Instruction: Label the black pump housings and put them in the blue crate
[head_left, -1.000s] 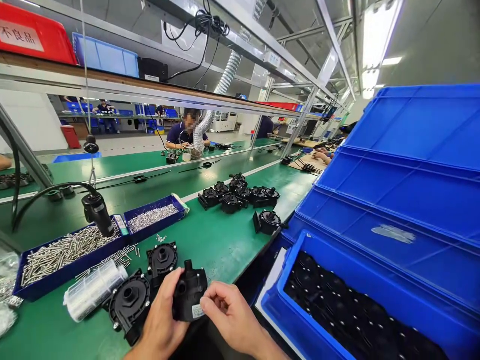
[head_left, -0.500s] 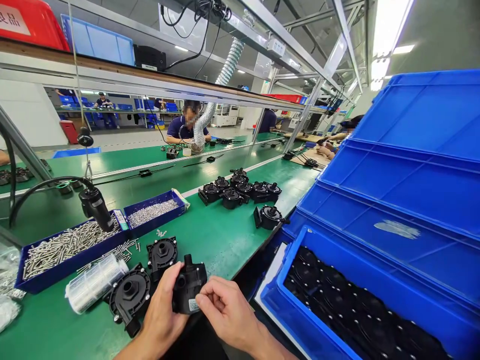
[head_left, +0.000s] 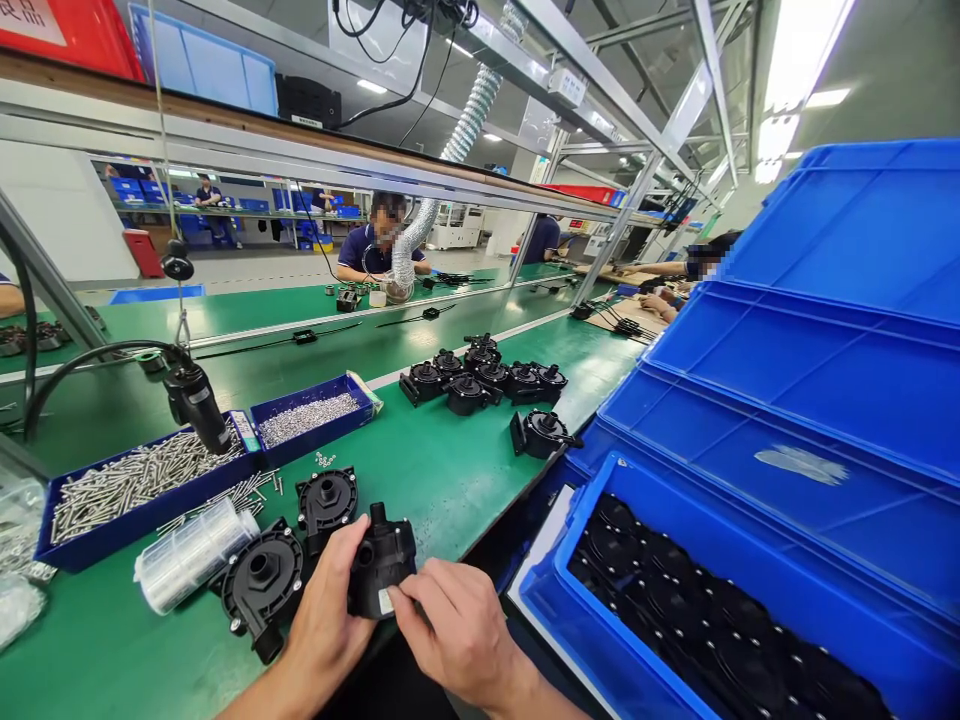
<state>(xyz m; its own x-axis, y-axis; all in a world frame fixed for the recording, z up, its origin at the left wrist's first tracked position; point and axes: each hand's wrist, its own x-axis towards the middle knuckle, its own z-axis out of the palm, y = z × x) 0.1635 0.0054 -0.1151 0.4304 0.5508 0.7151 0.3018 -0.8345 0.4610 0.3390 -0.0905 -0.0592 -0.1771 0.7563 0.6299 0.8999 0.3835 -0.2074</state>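
Observation:
My left hand (head_left: 324, 620) and my right hand (head_left: 454, 628) both grip one black pump housing (head_left: 381, 562) at the near edge of the green bench (head_left: 442, 480). My right fingers press on a small white label on its lower face. Two black round pump covers (head_left: 261, 585) (head_left: 326, 500) lie flat on the bench just left of my left hand.
Two blue trays hold long screws (head_left: 131, 480) and small screws (head_left: 307, 418). A hanging screwdriver (head_left: 196, 405) rests over them. A clear bag of parts (head_left: 193, 555) lies beside. Several assembled pumps (head_left: 480, 380) stand mid-bench. Stacked blue crates (head_left: 757, 480) fill the right. People work at the far benches.
My right fingers have slid further onto the label side of the housing, and both hands have shifted slightly lower. The view has swung a little.

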